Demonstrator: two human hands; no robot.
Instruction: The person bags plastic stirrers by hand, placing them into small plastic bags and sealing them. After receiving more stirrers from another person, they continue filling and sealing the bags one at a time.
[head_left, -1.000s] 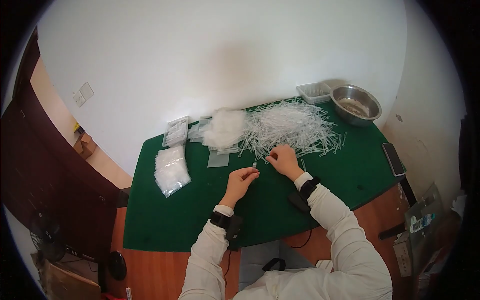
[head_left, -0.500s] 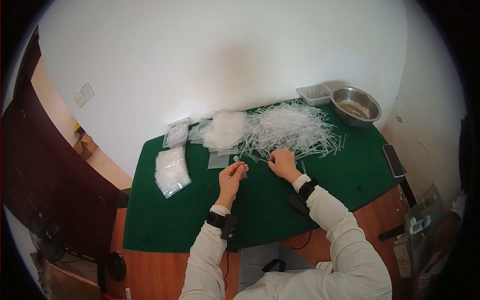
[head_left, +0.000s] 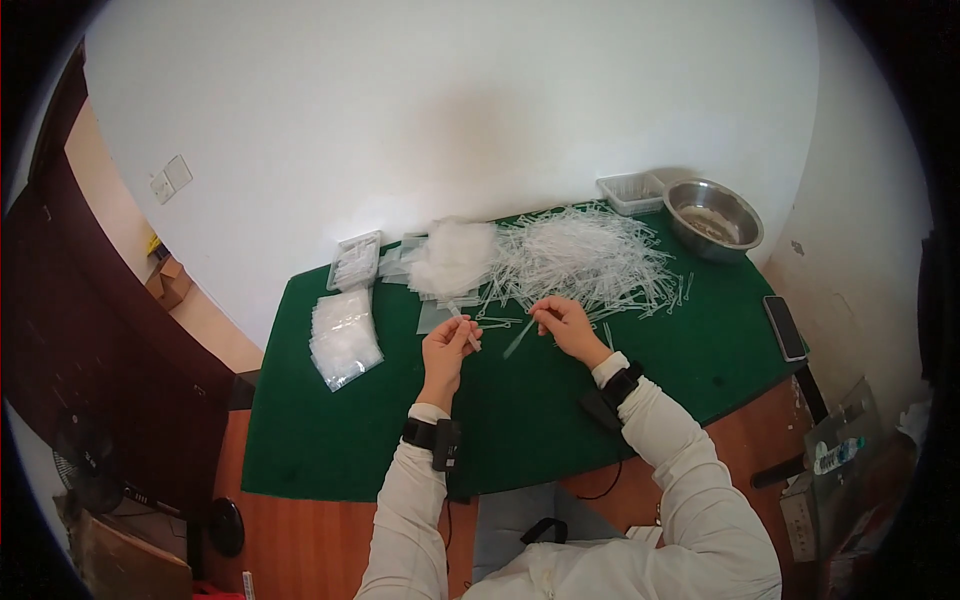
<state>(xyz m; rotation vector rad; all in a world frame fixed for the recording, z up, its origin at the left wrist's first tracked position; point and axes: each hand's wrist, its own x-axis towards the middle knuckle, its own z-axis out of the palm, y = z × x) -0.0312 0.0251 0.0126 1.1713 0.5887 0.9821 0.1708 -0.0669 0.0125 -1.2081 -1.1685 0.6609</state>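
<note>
My left hand is closed in a pinch on a narrow clear plastic piece; whether it is a small bag or a stick I cannot tell. To its right, my right hand grips a thin clear plastic stick that slants down toward the left hand. Beyond the right hand spreads a big heap of clear plastic sticks, many with ring-shaped ends. A pile of thin translucent bags lies beyond the left hand, against the heap's left side.
Filled clear packets lie stacked at left on the green table. A white tray of pieces stands behind them. At the back right are another plastic tray and a metal bowl. A phone rests by the right edge.
My right hand has come away from the heap's near edge, now with a plastic stick in its fingers. The left hand has shifted slightly left and turned its plastic piece.
</note>
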